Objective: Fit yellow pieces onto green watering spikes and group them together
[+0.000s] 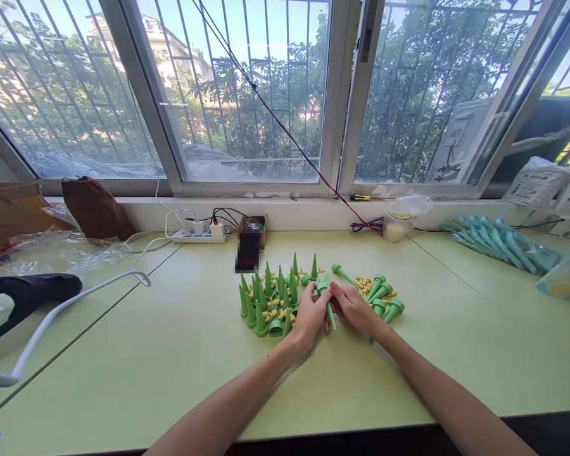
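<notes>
On pale-green counter [171,354]: upright green plastic cones [250,314] left of left hand [310,311], lying green plastic cones [395,309] right of right hand [354,307], yellow plastic fittings [362,284] among both; white oblong power strip [190,237] behind.

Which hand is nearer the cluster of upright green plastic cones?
Left. The left hand is at the right edge of the upright green plastic cones; the right hand is farther right, beyond it.

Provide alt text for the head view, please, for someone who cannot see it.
A left hand holds a green cone, tip toward the viewer, with the right hand close against it, over a pale green table. Many matching cones stand points up at left among small yellow pieces; others are grouped at right. Behind are a power strip and barred windows.
</notes>
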`<state>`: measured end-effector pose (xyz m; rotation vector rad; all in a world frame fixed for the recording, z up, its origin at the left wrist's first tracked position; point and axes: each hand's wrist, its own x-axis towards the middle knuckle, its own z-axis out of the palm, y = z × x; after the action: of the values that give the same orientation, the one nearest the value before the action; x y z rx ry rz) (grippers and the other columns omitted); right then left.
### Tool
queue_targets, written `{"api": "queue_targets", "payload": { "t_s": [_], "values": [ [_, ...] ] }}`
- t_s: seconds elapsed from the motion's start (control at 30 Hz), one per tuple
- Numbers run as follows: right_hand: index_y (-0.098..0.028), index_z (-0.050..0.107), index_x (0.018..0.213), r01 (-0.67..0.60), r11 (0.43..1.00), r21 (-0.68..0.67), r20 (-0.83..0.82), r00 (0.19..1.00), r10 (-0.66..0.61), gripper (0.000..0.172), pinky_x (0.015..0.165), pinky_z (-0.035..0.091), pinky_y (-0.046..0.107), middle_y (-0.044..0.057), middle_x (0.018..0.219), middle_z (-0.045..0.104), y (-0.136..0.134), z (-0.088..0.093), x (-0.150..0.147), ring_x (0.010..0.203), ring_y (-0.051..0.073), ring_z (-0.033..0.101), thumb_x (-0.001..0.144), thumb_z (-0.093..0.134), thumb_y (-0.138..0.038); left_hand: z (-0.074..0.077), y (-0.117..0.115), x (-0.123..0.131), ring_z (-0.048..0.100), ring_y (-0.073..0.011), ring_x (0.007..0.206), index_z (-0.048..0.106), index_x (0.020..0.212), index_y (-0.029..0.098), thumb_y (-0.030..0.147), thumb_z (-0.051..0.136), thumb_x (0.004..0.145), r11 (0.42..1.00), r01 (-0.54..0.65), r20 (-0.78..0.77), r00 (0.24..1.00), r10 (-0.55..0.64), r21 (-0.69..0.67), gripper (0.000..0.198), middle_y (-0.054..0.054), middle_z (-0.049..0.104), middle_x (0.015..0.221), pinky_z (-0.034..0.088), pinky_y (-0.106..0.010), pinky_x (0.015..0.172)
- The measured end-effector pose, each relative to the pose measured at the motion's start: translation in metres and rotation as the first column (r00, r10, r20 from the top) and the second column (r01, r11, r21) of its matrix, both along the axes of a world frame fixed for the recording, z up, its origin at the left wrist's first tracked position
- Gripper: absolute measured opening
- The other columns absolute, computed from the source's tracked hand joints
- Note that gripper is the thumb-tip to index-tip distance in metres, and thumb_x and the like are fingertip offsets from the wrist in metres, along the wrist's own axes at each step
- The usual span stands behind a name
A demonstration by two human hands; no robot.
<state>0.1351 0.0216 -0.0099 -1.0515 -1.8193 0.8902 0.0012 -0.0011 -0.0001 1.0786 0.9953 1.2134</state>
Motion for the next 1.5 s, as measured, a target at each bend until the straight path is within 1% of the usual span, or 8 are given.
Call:
{"api": "queue_targets", "payload": {
  "t_s": [0.4,0.6,0.83,1.0,1.13,1.3,1.4,1.5],
  "values": [
    [-0.024,0.047,0.047,-0.002,0.994,-0.107,-0.056,0.998,-0.004,0.075,0.049,0.035,0.032,0.001,0.04,0.045,0.003,-0.004,0.003,0.042,0.016,0.043,0.097,0.029,-0.079,0.0,-0.001,0.001,0.043,-0.0093,0.036,0.05,0.092,0.023,0.067,0.07,0.079,0.997,0.049,-0.028,0.999,-0.047,0.068,0.05,0.01,0.048,0.052,0.033,-0.02,0.034],
    [-0.025,0.041,0.047,-0.093,0.952,-0.291,-0.26,0.965,0.014,0.072,0.039,0.028,0.03,-0.001,0.037,0.039,0.005,-0.008,0.004,0.036,0.014,0.036,0.092,0.038,-0.082,0.001,-0.006,0.002,0.059,-0.0141,0.051,0.056,0.098,0.022,0.049,0.063,0.091,0.931,0.075,-0.18,0.984,-0.011,0.356,0.029,0.003,0.06,0.06,0.045,-0.022,0.051],
    [-0.024,0.036,0.051,-0.259,0.889,-0.376,-0.428,0.9,0.081,0.067,0.037,0.021,0.027,-0.006,0.039,0.027,0.001,-0.003,0.003,0.035,0.01,0.025,0.089,0.051,-0.077,0.006,-0.011,-0.005,0.059,-0.0174,0.06,0.067,0.1,0.025,0.033,0.061,0.094,0.848,0.144,-0.368,0.928,0.063,0.51,0.012,-0.001,0.066,0.069,0.048,-0.027,0.068],
    [-0.023,0.038,0.055,-0.217,0.895,-0.39,-0.454,0.891,0.019,0.063,0.037,0.021,0.024,-0.007,0.044,0.026,0.002,-0.003,0.001,0.039,0.008,0.023,0.084,0.06,-0.075,0.004,-0.008,-0.003,0.062,-0.0158,0.057,0.063,0.103,0.023,0.035,0.058,0.095,0.851,0.184,-0.359,0.933,0.005,0.492,0.015,0.001,0.065,0.067,0.051,-0.026,0.064],
    [-0.024,0.04,0.058,-0.1,0.929,-0.356,-0.431,0.9,-0.068,0.061,0.037,0.025,0.025,-0.007,0.049,0.03,0.006,-0.007,-0.002,0.041,0.01,0.028,0.08,0.063,-0.076,0.004,-0.005,0.002,0.062,-0.0137,0.049,0.054,0.101,0.021,0.047,0.06,0.093,0.907,0.146,-0.224,0.973,-0.059,0.394,0.028,0.005,0.06,0.061,0.051,-0.023,0.051],
    [-0.024,0.043,0.061,0.004,0.986,-0.168,-0.271,0.961,-0.05,0.063,0.041,0.029,0.029,-0.005,0.049,0.037,0.007,-0.008,-0.002,0.042,0.013,0.036,0.088,0.046,-0.082,0.009,-0.001,0.003,0.047,-0.0084,0.034,0.048,0.095,0.021,0.061,0.069,0.082,0.961,0.081,-0.03,0.997,-0.076,0.266,0.047,0.009,0.055,0.056,0.038,-0.018,0.032],
    [-0.024,0.043,0.062,0.035,0.999,-0.006,-0.171,0.985,-0.035,0.063,0.046,0.031,0.029,-0.004,0.05,0.041,0.004,-0.005,-0.001,0.045,0.013,0.037,0.094,0.039,-0.078,0.01,0.001,0.002,0.043,-0.008,0.031,0.048,0.093,0.021,0.064,0.072,0.078,0.976,0.056,0.035,0.997,-0.065,0.21,0.051,0.011,0.05,0.05,0.035,-0.018,0.03],
    [-0.023,0.044,0.061,0.017,0.998,0.068,-0.105,0.994,-0.01,0.062,0.051,0.033,0.03,-0.003,0.051,0.043,0.001,-0.002,0.0,0.048,0.014,0.04,0.099,0.036,-0.072,0.01,0.002,0.002,0.045,-0.0084,0.033,0.048,0.089,0.022,0.064,0.074,0.076,0.987,0.041,0.086,0.995,-0.055,0.156,0.052,0.011,0.05,0.05,0.035,-0.018,0.03]
  ]
}}
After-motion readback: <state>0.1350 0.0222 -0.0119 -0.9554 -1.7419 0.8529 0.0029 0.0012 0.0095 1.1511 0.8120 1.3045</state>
